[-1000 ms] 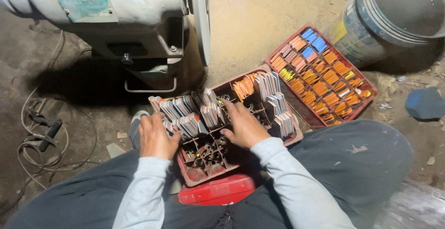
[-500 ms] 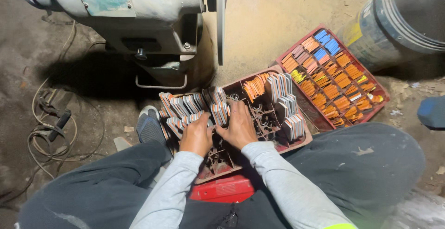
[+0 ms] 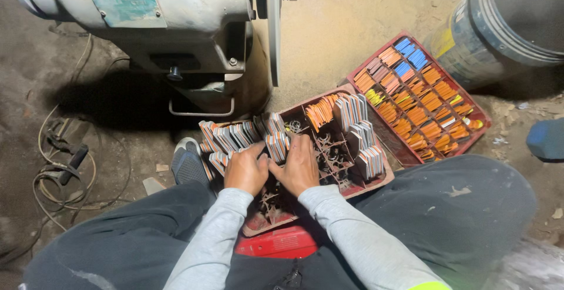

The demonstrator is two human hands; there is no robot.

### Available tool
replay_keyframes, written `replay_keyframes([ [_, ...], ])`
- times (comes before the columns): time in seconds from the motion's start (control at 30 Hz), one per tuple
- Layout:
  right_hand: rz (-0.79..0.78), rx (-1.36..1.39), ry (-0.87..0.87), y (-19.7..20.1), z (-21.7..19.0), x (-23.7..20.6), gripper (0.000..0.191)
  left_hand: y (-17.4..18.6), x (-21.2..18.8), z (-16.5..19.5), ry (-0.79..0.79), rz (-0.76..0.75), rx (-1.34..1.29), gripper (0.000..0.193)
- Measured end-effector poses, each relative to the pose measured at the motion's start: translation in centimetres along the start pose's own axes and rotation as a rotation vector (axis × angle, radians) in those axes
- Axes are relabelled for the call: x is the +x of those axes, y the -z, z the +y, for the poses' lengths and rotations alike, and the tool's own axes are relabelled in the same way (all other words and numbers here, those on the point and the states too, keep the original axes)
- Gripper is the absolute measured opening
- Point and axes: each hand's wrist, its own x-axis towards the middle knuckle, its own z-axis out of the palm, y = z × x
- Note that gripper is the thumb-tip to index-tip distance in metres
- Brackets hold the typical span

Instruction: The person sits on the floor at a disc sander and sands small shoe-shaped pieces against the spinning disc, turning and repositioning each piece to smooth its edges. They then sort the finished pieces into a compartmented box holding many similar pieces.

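Far left there's a tangle of cables (image 3: 56, 172) on the dirt floor (image 3: 352, 37), with the grey motor housing (image 3: 147, 14) above it. Next comes your shoe (image 3: 189, 163), poking out beside the near tray (image 3: 376, 181). Your left hand (image 3: 245, 169) sits in that red compartment tray, grip curled closed on a small stack of grey-and-orange cards (image 3: 276, 145). Your right hand (image 3: 301, 165) is pressed right against the left, fingers folded down onto the same stack. Further right in the tray, more card bundles (image 3: 359, 131) stand on edge. Beyond it lies a second red tray (image 3: 480, 114) packed with orange and blue pieces, touching the first. A big drum (image 3: 499, 25) stands at the far right.
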Motion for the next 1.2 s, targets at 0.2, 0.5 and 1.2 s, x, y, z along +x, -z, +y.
replay_keyframes([
  [0.2, 0.020, -0.006, -0.055, -1.1, 0.0, 0.1, 0.066, -0.5, 0.5, -1.5, -0.118, -0.054, -0.059, 0.037],
  [0.5, 0.091, 0.054, -0.022, 1.2, -1.2, 0.5, 0.057, 3.0, -1.1, 0.4, -0.080, -0.072, -0.228, 0.040],
  [1.2, 0.039, 0.012, 0.001, 3.2, -0.2, 5.7, 0.047, 3.1, -1.1, 1.8, -0.259, 0.129, -0.418, 0.064],
])
